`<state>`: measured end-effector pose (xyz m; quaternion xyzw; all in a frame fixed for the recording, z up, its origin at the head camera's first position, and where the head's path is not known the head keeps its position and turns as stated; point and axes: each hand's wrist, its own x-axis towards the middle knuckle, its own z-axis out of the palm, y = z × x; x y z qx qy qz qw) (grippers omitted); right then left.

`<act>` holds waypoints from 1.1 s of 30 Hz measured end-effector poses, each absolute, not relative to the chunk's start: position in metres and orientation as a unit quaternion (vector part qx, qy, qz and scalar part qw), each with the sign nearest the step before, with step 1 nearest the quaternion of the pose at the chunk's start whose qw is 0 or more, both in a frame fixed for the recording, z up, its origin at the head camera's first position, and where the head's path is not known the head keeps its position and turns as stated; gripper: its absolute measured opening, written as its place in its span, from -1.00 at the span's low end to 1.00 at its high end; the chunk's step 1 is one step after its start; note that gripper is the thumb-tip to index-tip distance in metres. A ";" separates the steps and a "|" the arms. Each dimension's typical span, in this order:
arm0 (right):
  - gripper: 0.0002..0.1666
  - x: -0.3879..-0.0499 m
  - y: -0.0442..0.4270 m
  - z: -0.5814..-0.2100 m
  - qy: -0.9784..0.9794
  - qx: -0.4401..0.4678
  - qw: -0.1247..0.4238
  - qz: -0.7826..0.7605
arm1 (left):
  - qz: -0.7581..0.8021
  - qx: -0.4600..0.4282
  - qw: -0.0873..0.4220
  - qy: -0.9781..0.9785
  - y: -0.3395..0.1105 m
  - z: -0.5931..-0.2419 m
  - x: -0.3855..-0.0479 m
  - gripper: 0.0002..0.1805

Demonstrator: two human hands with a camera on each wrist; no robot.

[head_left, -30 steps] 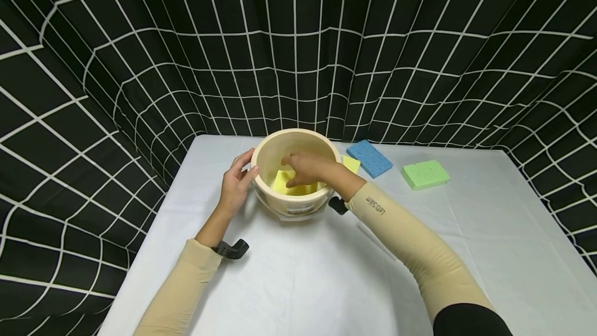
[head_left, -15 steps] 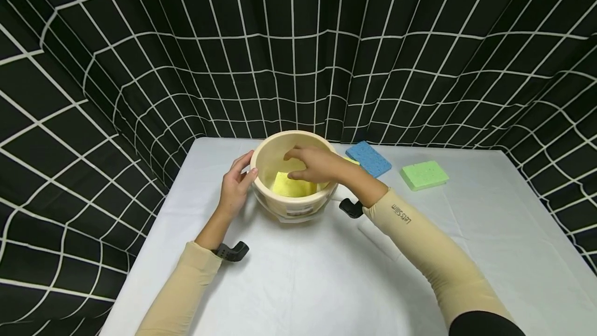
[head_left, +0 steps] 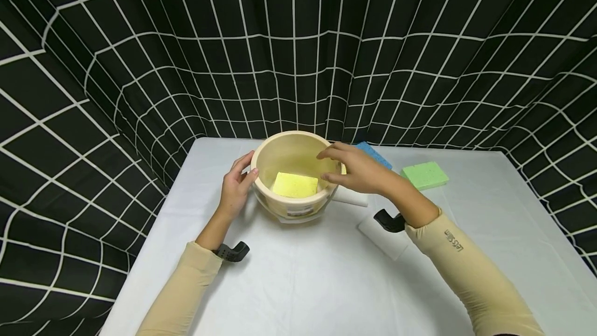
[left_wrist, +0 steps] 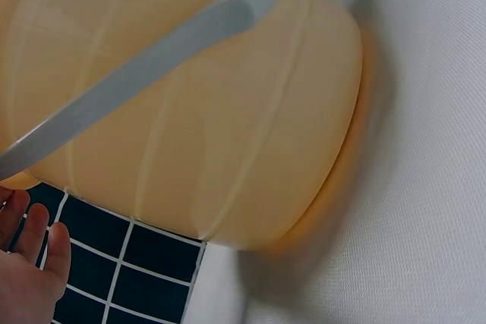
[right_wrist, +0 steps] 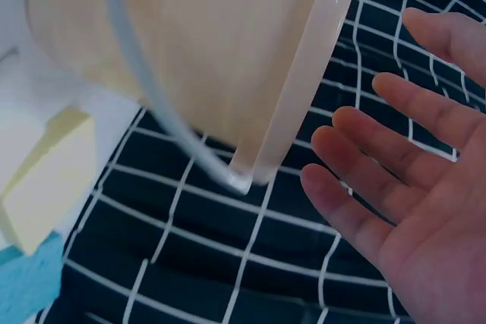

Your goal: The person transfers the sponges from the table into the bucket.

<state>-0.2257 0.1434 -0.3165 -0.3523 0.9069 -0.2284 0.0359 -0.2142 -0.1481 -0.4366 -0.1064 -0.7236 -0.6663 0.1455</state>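
Observation:
A cream bucket (head_left: 298, 204) with a grey handle (left_wrist: 144, 73) stands upright on the white table. Flat on its floor lies a yellow sponge (head_left: 295, 184). My left hand (head_left: 233, 185) rests against the bucket's left rim, thumb and fingertips touching it; in the left wrist view its fingers look loosely extended. Over the right rim is my right hand (head_left: 359, 170), fingers spread and relaxed, holding nothing. The right wrist view shows that hand (right_wrist: 425, 180) apart from the rim. A pale yellow sponge (right_wrist: 53, 180) sits outside the bucket, mostly hidden in the head view.
Right of the bucket lie a blue sponge (head_left: 374, 155) and a green sponge (head_left: 424, 175). Two white flat pieces, one (head_left: 352, 197) by the bucket and another (head_left: 382, 235) nearer, are on the table. A black curtain (head_left: 298, 56) with white grid lines surrounds the back and sides.
My right hand has moved right and out of the bucket, from above the yellow sponge to the right rim, uncovering the sponge. The left hand and bucket stay in place.

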 end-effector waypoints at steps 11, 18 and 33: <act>-0.52 -0.212 0.177 -0.327 0.917 -0.332 -0.001 -0.223 | -0.674 -0.106 0.150 -0.716 -0.147 -0.435 -0.216 -0.48; -0.47 -0.202 0.194 -0.336 0.931 -0.287 0.018 -0.224 | -0.677 -0.107 0.152 -0.712 -0.147 -0.436 -0.216 -0.49; -0.51 -0.186 0.228 -0.382 0.944 -0.256 0.019 -0.208 | -0.682 -0.101 0.150 -0.709 -0.146 -0.436 -0.215 -0.49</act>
